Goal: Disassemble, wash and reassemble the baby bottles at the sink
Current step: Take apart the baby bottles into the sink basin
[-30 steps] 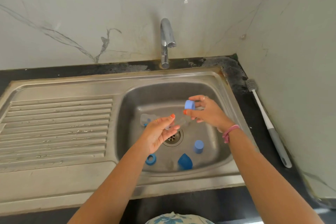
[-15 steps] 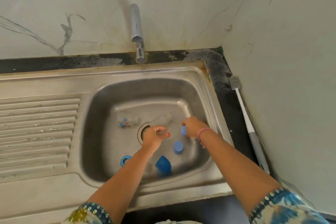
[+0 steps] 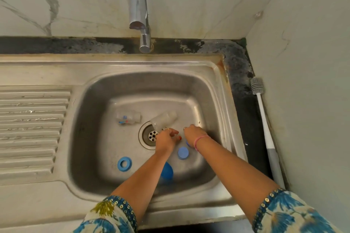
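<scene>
1. The left hand (image 3: 166, 139) grips a clear bottle (image 3: 164, 120) lying beyond its fingers.
2. The right hand (image 3: 194, 134) is down in the sink (image 3: 91, 138); its grip is hidden.
3. A blue cap (image 3: 183, 153) lies between both wrists.

We are reaching both hands into the sink (image 3: 217, 85): our left hand (image 3: 166, 139) is touching a clear bottle (image 3: 163, 120) by the drain (image 3: 150, 135), our right hand (image 3: 193, 133) is lying beside it over a blue piece (image 3: 187, 143). A blue cap (image 3: 183, 153), a ring (image 3: 124, 164) and another bottle (image 3: 128, 117) are lying nearby.
</scene>
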